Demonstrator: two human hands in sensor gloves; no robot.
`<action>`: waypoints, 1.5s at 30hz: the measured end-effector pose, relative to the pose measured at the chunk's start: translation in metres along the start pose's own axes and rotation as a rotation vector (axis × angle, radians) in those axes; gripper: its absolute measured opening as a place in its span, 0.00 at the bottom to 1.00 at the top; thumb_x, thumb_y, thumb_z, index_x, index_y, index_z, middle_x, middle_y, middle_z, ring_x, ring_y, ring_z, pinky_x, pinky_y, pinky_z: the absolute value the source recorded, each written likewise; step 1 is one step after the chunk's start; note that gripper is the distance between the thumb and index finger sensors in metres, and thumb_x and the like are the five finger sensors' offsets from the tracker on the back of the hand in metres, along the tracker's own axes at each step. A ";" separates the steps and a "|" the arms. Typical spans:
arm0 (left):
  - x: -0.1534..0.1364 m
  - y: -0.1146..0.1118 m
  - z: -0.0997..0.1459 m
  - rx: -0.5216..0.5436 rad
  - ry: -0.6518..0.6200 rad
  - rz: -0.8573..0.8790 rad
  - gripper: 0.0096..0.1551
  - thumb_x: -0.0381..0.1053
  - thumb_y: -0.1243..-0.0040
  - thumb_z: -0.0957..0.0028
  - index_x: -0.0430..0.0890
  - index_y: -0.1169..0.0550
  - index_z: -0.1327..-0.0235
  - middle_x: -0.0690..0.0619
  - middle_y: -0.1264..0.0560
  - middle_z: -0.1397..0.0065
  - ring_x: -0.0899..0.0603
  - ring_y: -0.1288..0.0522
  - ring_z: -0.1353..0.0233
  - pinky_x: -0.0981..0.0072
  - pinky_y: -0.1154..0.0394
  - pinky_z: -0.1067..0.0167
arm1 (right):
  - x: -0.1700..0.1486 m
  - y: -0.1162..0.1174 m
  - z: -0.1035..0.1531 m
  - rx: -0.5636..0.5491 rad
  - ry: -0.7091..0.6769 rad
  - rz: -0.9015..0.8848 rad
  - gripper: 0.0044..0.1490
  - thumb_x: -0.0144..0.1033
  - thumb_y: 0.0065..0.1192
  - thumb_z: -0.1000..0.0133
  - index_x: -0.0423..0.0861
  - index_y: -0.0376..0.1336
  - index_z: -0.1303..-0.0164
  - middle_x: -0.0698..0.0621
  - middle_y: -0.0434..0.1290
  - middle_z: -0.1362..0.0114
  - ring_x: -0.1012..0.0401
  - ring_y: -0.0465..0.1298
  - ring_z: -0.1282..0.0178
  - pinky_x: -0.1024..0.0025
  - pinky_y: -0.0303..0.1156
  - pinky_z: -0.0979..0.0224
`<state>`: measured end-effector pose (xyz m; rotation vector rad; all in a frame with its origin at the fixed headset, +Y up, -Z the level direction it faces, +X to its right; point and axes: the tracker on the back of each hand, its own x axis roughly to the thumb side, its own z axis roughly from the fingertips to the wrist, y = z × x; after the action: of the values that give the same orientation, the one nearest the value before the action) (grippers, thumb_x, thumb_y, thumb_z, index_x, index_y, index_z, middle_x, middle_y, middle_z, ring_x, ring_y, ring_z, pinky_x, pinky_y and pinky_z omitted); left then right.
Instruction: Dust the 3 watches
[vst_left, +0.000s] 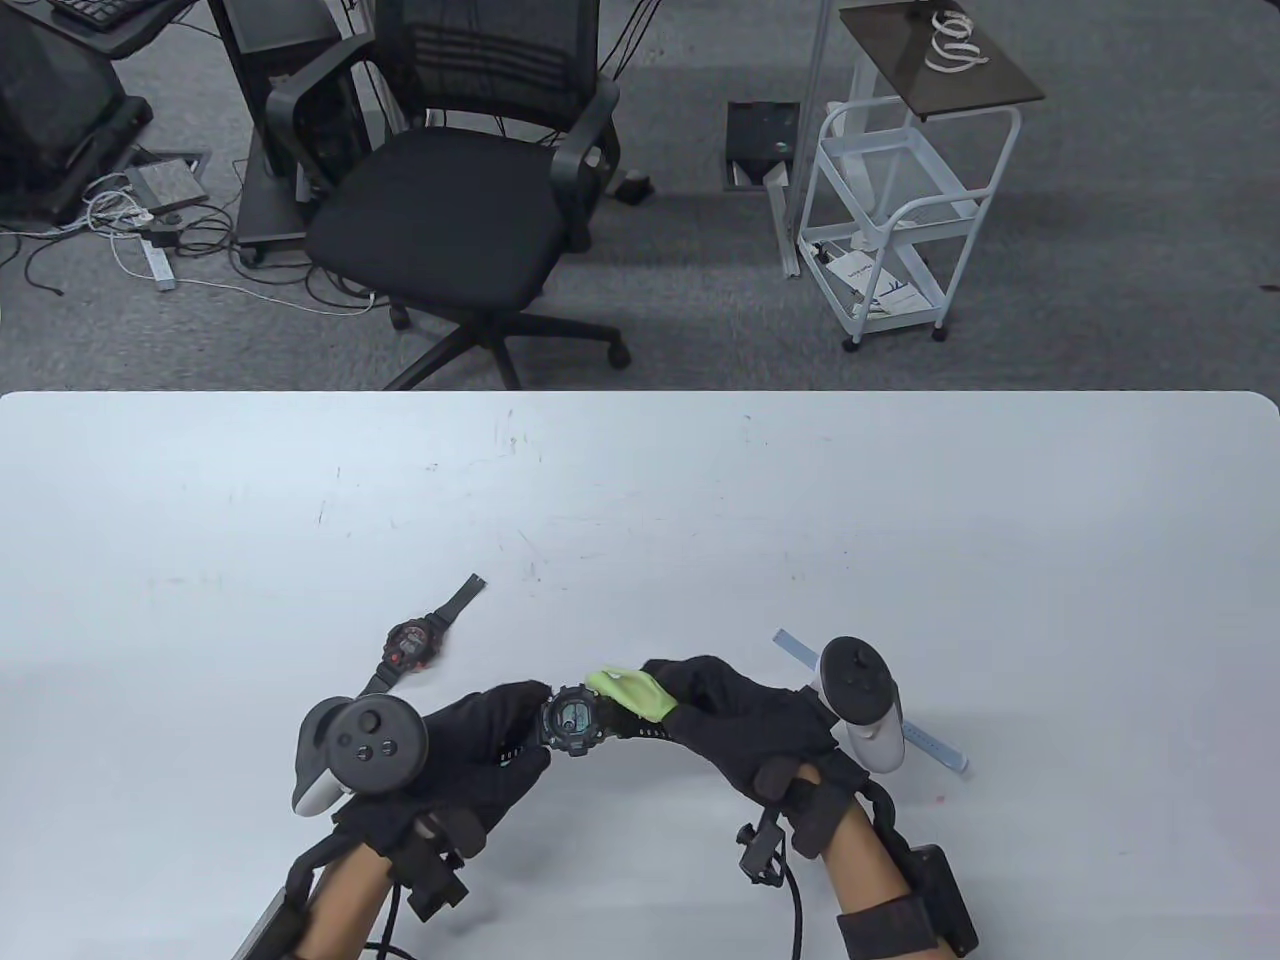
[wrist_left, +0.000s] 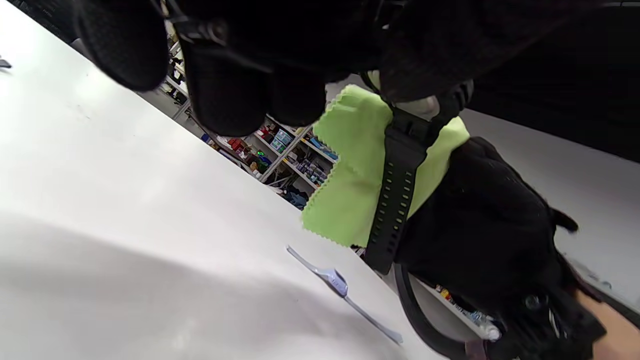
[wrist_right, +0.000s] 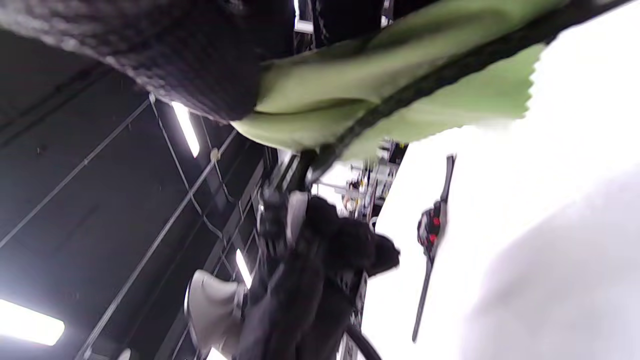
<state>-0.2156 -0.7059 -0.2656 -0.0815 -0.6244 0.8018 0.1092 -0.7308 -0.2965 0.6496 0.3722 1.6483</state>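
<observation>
Both gloved hands meet over the near middle of the white table (vst_left: 700, 500), sharing one black digital watch (vst_left: 572, 718).

Left hand (vst_left: 470, 745) curls its fingers round the strap on the watch's left side and holds the case face-up, off the tabletop. Right hand (vst_left: 745, 725), on the watch's other side, pinches a lime-green cloth (vst_left: 632, 692) with a zigzag-cut edge against the case and the other strap; the left wrist view shows that strap lying across the cloth. Beyond and to the left of the held watch, a black and red watch (vst_left: 412, 645) lies flat, strap stretched out. To its right, past the right hand, a pale blue watch (wrist_left: 336, 281) lies flat too. The display digits are too small to read, and no brand is legible.
</observation>
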 end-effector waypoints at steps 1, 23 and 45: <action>-0.001 0.000 0.000 0.005 0.002 0.027 0.42 0.56 0.33 0.47 0.40 0.31 0.22 0.41 0.21 0.33 0.31 0.18 0.37 0.26 0.30 0.34 | 0.000 0.002 -0.001 0.010 0.003 0.027 0.28 0.52 0.65 0.39 0.53 0.69 0.30 0.39 0.65 0.17 0.34 0.66 0.21 0.26 0.58 0.28; 0.002 -0.016 -0.002 -0.042 -0.018 0.030 0.41 0.54 0.34 0.47 0.40 0.32 0.23 0.40 0.22 0.32 0.30 0.19 0.35 0.25 0.30 0.34 | -0.024 0.011 -0.014 0.108 0.218 -0.039 0.38 0.43 0.74 0.48 0.40 0.70 0.29 0.47 0.85 0.41 0.60 0.86 0.54 0.48 0.79 0.46; -0.001 -0.014 0.001 -0.044 0.002 -0.022 0.41 0.54 0.35 0.46 0.40 0.33 0.22 0.40 0.23 0.31 0.31 0.21 0.35 0.24 0.32 0.33 | -0.031 0.014 -0.010 0.137 0.294 0.025 0.31 0.42 0.67 0.45 0.45 0.73 0.31 0.48 0.83 0.44 0.58 0.83 0.53 0.46 0.75 0.42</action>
<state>-0.2073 -0.7164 -0.2613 -0.1151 -0.6399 0.7672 0.0949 -0.7622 -0.3029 0.5136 0.6964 1.7565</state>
